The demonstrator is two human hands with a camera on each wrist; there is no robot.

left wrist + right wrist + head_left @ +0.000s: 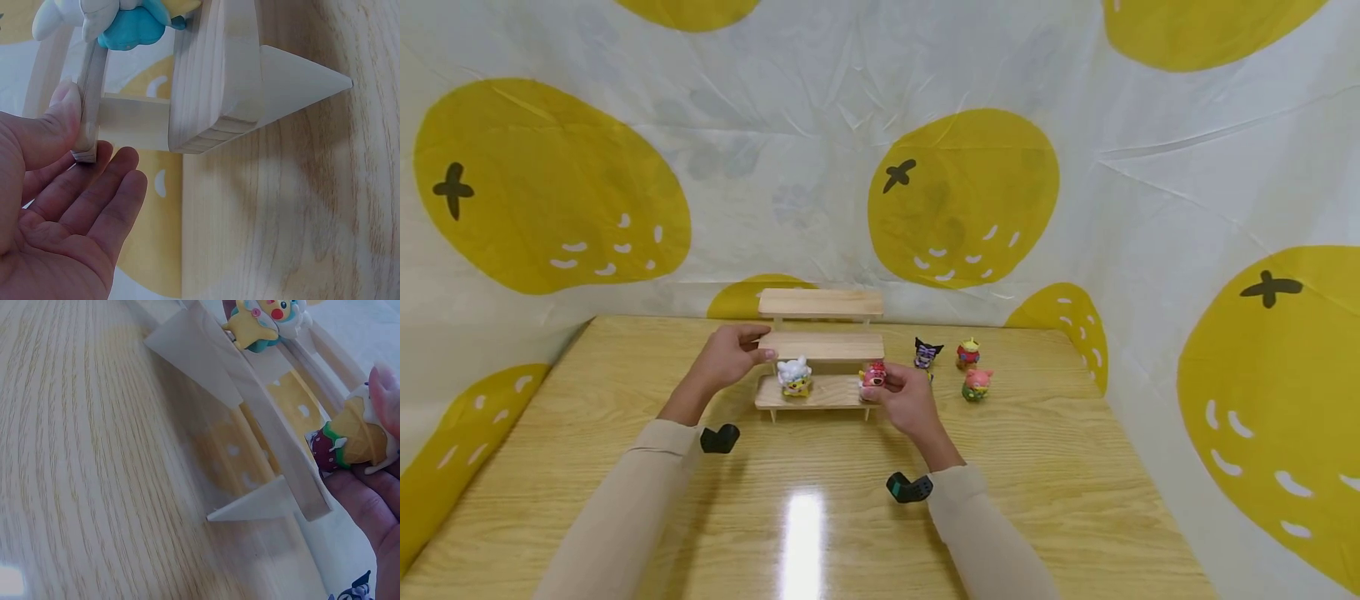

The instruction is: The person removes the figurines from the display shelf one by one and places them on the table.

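Observation:
A three-tier wooden display stand [822, 345] stands near the back of the table. My left hand [727, 358] pinches the left end of its middle board, thumb on one face and fingers on the other. On the bottom board, to the left, sits a white, yellow and teal figurine [794, 378]. Over the right end of that board my right hand [913, 403] grips a red figurine [873, 376]. Its cone-patterned back with white drips shows in the right wrist view [362, 434]; whether its dark red end touches the board I cannot tell.
Right of the stand are a black-and-purple figurine [927, 355], a red-and-blue one with a yellow top [968, 354] and a pink-and-green one [976, 385]. A small yellow-and-blue piece peeks out behind my right hand. A lemon-print cloth [820, 167] hangs behind the table.

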